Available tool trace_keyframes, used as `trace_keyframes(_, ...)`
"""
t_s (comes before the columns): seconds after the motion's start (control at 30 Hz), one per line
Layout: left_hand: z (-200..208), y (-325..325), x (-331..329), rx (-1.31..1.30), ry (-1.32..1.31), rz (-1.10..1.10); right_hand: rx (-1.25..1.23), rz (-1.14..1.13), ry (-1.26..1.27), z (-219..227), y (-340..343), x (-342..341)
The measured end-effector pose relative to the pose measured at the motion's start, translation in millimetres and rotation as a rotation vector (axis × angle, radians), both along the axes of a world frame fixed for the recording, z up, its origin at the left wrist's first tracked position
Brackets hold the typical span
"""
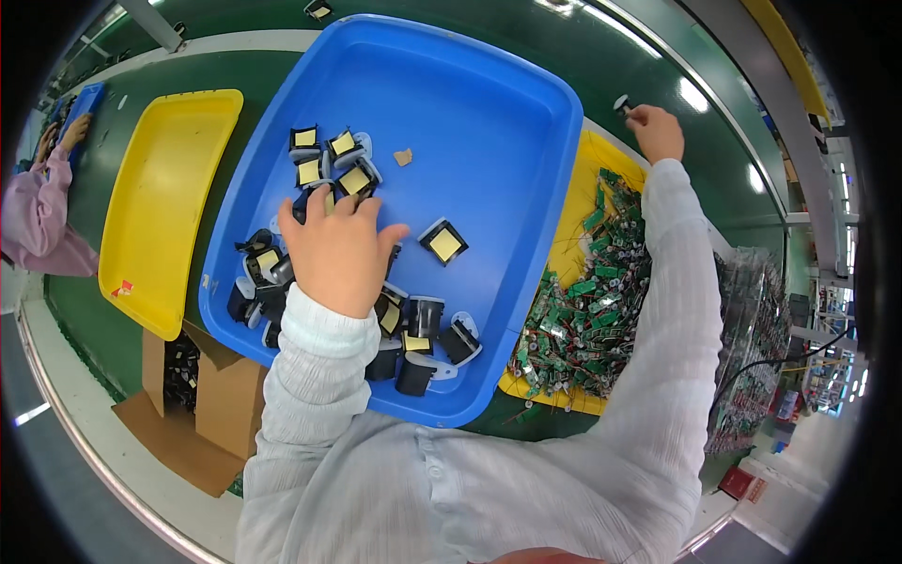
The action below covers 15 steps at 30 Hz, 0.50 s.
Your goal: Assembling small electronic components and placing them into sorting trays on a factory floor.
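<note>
A blue tray (503, 103) holds several small black plastic housings with pale yellow pads and light grey tabs; one housing (443, 242) lies apart from the pile. Over the pile on the tray's left side, my left hand (338, 252) is open, its fingers spread, with the fingertips at the housings; whether they touch any is hard to see. Far to the right, my right hand (656, 134) pinches a small part with a whitish round end (621, 102) and a dark body, held over the dark green surface beyond the tray.
Right of the tray, a yellow tray (567, 246) bears a heap of green circuit boards with wires. An empty-looking yellow tray (167, 188) lies left, near an open cardboard box (222, 404) of dark parts. A pink-sleeved co-worker (47, 216) is at far left; bagged parts (752, 348) stand right.
</note>
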<state>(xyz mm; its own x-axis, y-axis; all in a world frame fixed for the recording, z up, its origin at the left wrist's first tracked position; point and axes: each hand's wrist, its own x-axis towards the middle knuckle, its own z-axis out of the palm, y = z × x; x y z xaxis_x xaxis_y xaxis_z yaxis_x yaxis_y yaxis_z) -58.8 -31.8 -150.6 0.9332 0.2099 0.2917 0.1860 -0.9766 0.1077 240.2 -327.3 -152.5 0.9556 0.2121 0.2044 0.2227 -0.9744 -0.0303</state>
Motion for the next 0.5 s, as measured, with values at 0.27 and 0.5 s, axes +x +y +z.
trace_keyframes(0.27,23,-22,10,-0.412,-0.034,-0.118,0.069,0.029,0.345,31,-34,-13)
trace_keyframes(0.5,20,-27,16,-0.297,-0.422,-0.365,0.278,0.26,0.253,76,-17,-144)
